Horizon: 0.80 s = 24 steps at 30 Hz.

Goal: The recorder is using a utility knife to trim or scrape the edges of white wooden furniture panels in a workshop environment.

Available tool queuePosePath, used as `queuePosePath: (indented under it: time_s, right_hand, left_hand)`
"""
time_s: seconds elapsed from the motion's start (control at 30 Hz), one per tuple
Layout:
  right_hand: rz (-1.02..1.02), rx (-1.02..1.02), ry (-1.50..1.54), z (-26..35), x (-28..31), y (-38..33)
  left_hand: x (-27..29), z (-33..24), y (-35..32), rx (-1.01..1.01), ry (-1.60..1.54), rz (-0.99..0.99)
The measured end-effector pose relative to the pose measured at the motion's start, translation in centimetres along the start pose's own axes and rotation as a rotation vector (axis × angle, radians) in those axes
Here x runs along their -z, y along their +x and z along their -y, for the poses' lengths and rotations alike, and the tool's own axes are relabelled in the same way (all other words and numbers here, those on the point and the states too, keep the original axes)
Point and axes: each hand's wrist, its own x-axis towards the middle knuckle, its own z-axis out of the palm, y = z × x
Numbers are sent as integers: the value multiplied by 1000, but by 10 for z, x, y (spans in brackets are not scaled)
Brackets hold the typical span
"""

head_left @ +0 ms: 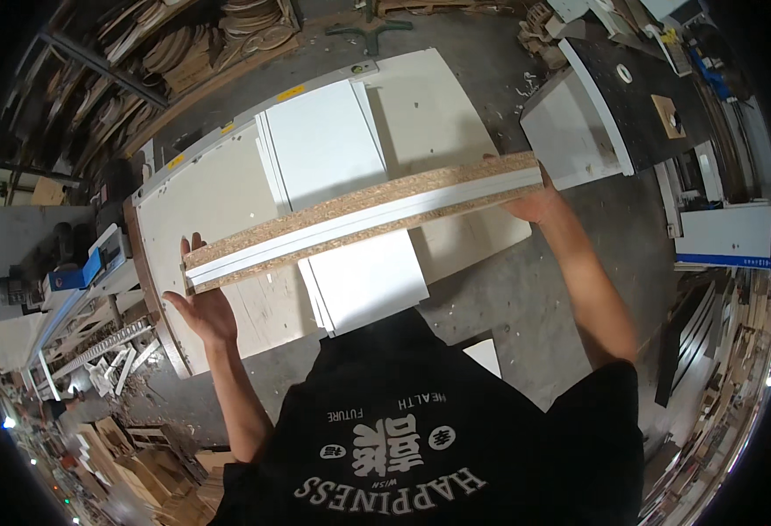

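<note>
Across the middle of the frame, the person has a long stack of boards [364,230] held edge-up between both hands, raw chipboard edges and a white strip between them facing the camera; it runs from the centre left up toward the upper right. How many boards are in the stack is hard to call, looks like two or three. The left hand [203,309] sits at the lower left end, palm open and flat against the end, thumb and a finger sticking up past the edge, so pressing rather than wrapping around it. The right hand [533,205] is at the far end and mostly tucked under the stack, so its fingers can't really be made out, just the palm against the underside. Below the stack, a few white panels [337,188] lie flat on the pale worktable [206,197], their middle hidden by the stack and the near corner cut off by the person's black shirt [421,438]. Upper right has a white cabinet with a dark top [618,96], partly out of frame. Left edge shows a blue power tool [83,267], fuzzy. Upper left racks hold curved wooden pieces [179,44], too dim to sort out.
</note>
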Motion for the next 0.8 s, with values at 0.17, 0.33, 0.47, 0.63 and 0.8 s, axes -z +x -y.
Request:
queuePosePath:
  time_s: [0.17, 0.33, 0.47, 0.63, 0.8]
  right_hand:
    - [-298, -104, 1274, 128, -42, -26]
    - [-612, 284, 587, 151, -72, -56]
    - [-568, 362, 511, 130, -74, -41]
    - [-580, 328, 306, 132, -71, -45]
    - [-888, 245, -108, 134, -56, -53]
  left_hand:
    - [21, 11, -7, -144, 96, -61]
    - [10, 16, -5, -247, 199, -24]
    - [20, 10, -8, -344, 322, -10]
    - [53, 17, -9, -316, 478, 106]
    - [47, 4, -7, -293, 513, 213]
